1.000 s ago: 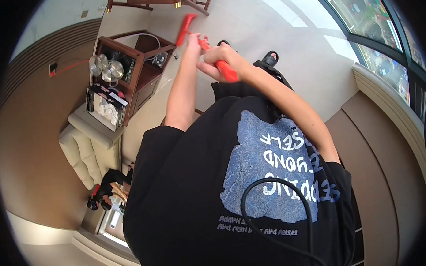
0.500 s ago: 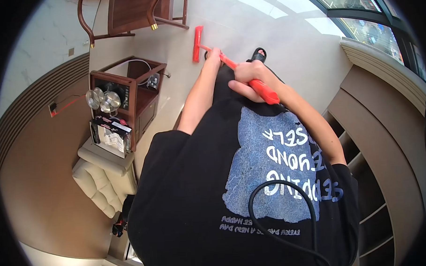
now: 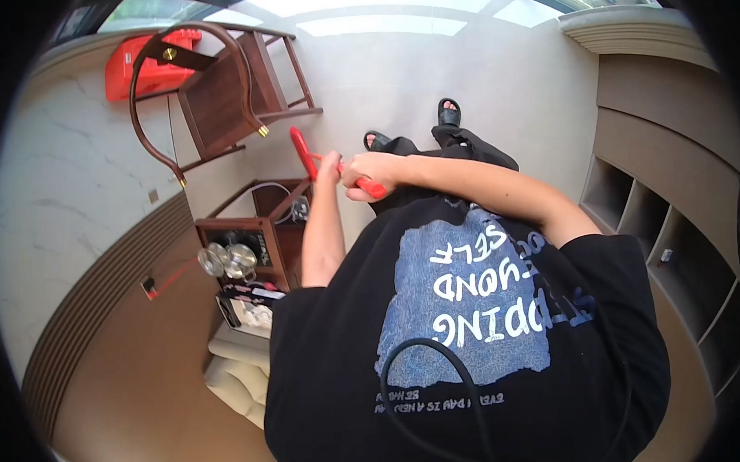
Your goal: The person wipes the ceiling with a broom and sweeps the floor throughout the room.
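Observation:
A red T-shaped long-handled tool (image 3: 303, 150), with a bar-like head, slants across in front of my body. My left hand (image 3: 329, 166) is closed round its shaft near the head. Closer to the handle's rounded end, my right hand (image 3: 374, 172) also grips it, with the end sticking out below the fist. The hands are close together. Beyond my left hand, the tool's head is low beside the dark wooden cart (image 3: 259, 204); whether it touches the cart or the floor I cannot tell. Part of the shaft is hidden by my fingers.
A dark wooden armchair (image 3: 219, 114) stands at the upper left, with a red plastic container (image 3: 128, 68) behind it. Metal pots (image 3: 234, 260) sit on the cart, near a beige cushioned seat (image 3: 237, 386). Open shelving (image 3: 642, 209) lines the right; pale floor (image 3: 365, 84) lies ahead.
The tool and both hands have shifted left and nearer the cart, and my hands are closer together. My view has turned, bringing the red container into sight.

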Motion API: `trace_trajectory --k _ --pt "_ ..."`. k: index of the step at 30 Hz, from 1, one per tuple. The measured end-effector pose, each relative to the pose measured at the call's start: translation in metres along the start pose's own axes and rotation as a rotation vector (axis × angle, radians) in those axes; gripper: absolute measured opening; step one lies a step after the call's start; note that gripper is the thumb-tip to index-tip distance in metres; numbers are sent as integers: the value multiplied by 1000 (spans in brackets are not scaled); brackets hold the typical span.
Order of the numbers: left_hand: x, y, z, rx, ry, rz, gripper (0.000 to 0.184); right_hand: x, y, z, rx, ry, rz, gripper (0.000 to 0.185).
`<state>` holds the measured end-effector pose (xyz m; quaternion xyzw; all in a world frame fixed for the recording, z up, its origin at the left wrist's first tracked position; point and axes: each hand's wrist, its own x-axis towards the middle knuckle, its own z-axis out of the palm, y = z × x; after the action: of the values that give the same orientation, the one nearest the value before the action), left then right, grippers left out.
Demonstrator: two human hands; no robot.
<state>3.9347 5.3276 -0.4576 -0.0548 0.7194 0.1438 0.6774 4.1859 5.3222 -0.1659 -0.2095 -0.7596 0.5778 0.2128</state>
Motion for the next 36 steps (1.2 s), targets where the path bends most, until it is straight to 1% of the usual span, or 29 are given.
trace_trajectory --k 1,2,4,5,6,8,9,10,12,14,16,17,18,20,21,22,24,25,28,29,32,33,34,35,36 --pt "-9 -3 12 -17 -16 24 13 -3 3 -3 -30 71 -12 28" --pt "-15 -9 25 -31 -33 35 13 -8 -2 -12 -40 82 -14 28" --pt "-23 -23 51 -49 -70 48 13 -25 -18 -28 -64 170 -142 26" --pt "-28 -30 63 -61 -79 51 13 -31 -19 -28 -60 209 -138 31" --pt "-33 -38 75 -75 -82 62 13 -35 -29 -35 -63 206 -147 31" --pt "-53 -60 95 -113 -39 111 13 -42 -61 -55 -149 226 -191 37" --pt "-66 -68 97 -125 -22 121 13 -46 -68 -56 -106 188 -141 44" --pt "-82 -76 96 -145 4 140 13 -44 -69 -57 -105 188 -147 44" --pt "-119 -80 87 -170 4 144 13 -39 -71 -61 -22 264 -261 47" --pt "-134 -69 66 -183 -23 132 13 -24 -68 -58 13 286 -285 47" --pt "-127 -40 47 -169 -63 112 14 -4 -56 -53 -102 176 -153 45" --pt "-119 -23 39 -149 -79 108 14 6 -50 -51 -86 187 -173 41" --pt "-110 -5 36 -122 -91 104 14 13 -42 -47 -92 202 -173 41" --pt "-96 22 31 -58 -112 96 14 22 -22 -34 74 233 -69 39" --pt "-89 28 33 -31 -117 86 14 23 -2 -25 5 184 -14 36" --pt "-81 30 36 -4 -123 80 14 18 11 -16 0 196 -7 36" --pt "-70 23 52 37 -133 53 15 4 18 -10 107 429 14 35" --pt "-65 17 62 54 -141 48 15 -8 16 -15 93 482 24 32" --pt "-51 -8 102 72 -170 35 15 -50 5 -33 121 542 71 34" --pt "-48 -16 116 77 -179 34 16 -65 0 -38 95 514 158 33" --pt "-33 -49 160 81 -204 46 16 -115 4 -44 67 537 140 32" --pt "-17 -61 169 68 -213 60 16 -134 1 -47 58 520 188 31" --pt "-31 -74 184 -30 -150 39 22 -151 -2 -54 50 503 234 31" --pt "-66 -92 206 -75 -31 254 24 -163 -8 -60 34 509 186 31" --pt "-112 -98 228 -119 95 466 26 -171 -11 -62 5 575 67 31"
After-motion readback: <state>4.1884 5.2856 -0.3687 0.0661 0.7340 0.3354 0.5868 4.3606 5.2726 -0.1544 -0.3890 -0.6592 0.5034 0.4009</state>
